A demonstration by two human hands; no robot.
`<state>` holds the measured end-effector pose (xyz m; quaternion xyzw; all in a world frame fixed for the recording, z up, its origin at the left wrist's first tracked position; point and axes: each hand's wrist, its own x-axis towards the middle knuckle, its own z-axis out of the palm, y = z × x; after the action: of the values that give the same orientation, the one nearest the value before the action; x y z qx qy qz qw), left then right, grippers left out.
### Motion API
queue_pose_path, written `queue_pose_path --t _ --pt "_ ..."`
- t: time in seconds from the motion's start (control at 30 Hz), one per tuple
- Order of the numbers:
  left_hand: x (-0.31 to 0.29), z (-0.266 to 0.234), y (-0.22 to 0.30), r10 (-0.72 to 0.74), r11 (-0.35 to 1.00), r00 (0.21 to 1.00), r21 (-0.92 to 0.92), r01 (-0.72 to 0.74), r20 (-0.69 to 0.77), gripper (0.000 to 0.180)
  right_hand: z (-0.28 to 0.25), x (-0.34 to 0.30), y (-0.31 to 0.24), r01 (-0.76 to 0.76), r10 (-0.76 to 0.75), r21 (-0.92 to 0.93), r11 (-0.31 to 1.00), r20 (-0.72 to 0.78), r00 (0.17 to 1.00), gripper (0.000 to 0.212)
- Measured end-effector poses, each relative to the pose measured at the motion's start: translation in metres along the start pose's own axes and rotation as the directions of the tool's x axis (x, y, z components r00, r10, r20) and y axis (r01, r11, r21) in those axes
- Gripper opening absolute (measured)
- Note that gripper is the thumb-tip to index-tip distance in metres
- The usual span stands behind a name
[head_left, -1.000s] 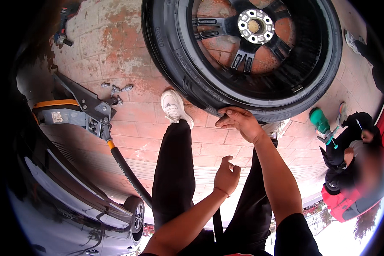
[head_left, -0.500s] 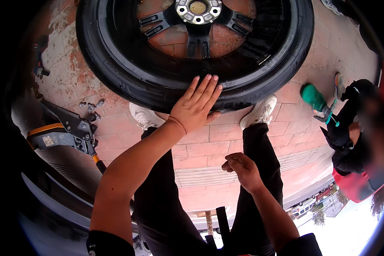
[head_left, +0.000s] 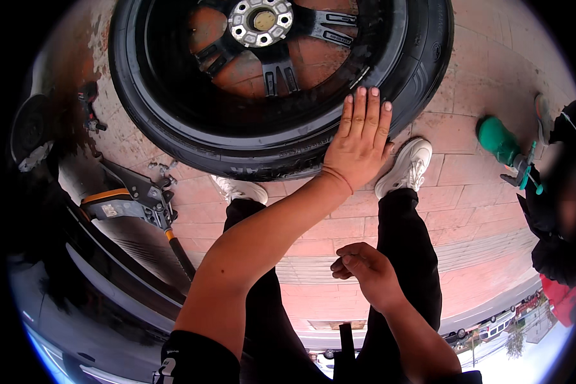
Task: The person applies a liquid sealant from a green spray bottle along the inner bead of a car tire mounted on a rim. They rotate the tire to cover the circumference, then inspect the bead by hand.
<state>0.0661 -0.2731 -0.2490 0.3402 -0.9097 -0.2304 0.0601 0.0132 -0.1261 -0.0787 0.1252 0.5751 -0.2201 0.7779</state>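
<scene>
A wheel with a black tyre (head_left: 217, 153) and dark spokes is in front of me, its open rim and metal hub (head_left: 261, 22) facing up. My left hand (head_left: 358, 144) lies on the tyre's near right part, palm down and fingers stretched out, fingertips reaching the rim edge. My right hand (head_left: 368, 272) hangs in front of my right thigh, apart from the wheel. Its fingers are curled in toward the thumb, and I see nothing in them.
At left stand a floor jack (head_left: 125, 195) with a long handle, several lug nuts (head_left: 163, 168) and a cordless power tool (head_left: 91, 105). A green spray bottle (head_left: 499, 141) is at right, beside a person in dark clothes (head_left: 556, 243). My white shoes (head_left: 406, 166) are close to the tyre.
The wheel has turned and shifted left against the floor, its spokes at a new angle. My left hand has gone right along the tyre. The right hand stays curled; the view has shifted.
</scene>
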Motion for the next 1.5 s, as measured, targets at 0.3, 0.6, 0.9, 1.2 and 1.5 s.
queue_pose_path --t 0.3,0.6,0.9,1.2,1.5 --pt "0.043 0.016 0.025 0.083 0.991 0.989 0.119 -0.068 -0.126 0.058 -0.012 -0.007 -0.008 -0.01 0.012 0.042 0.999 -0.043 0.999 0.023" --pt "0.005 0.0 -0.001 0.199 0.964 0.979 0.186 -0.19 -0.035 0.056 -0.009 -0.002 -0.002 0.021 -0.018 0.026 0.999 -0.096 0.995 0.027" --pt "0.035 -0.027 -0.018 0.377 0.906 0.895 0.105 -0.41 0.239 0.073 -0.005 -0.003 -0.009 -0.054 0.05 0.13 0.99 0.037 0.998 0.027" --pt "0.136 -0.026 -0.033 0.705 0.688 0.641 -0.071 -0.723 0.302 0.056 -0.012 -0.007 -0.03 -0.017 -0.007 0.244 0.97 0.094 0.996 0.026" --pt "0.261 -0.033 -0.055 0.737 0.639 0.634 0.063 -0.767 0.233 0.043 -0.007 -0.003 -0.059 -0.019 -0.02 0.342 0.94 0.11 0.994 0.024"
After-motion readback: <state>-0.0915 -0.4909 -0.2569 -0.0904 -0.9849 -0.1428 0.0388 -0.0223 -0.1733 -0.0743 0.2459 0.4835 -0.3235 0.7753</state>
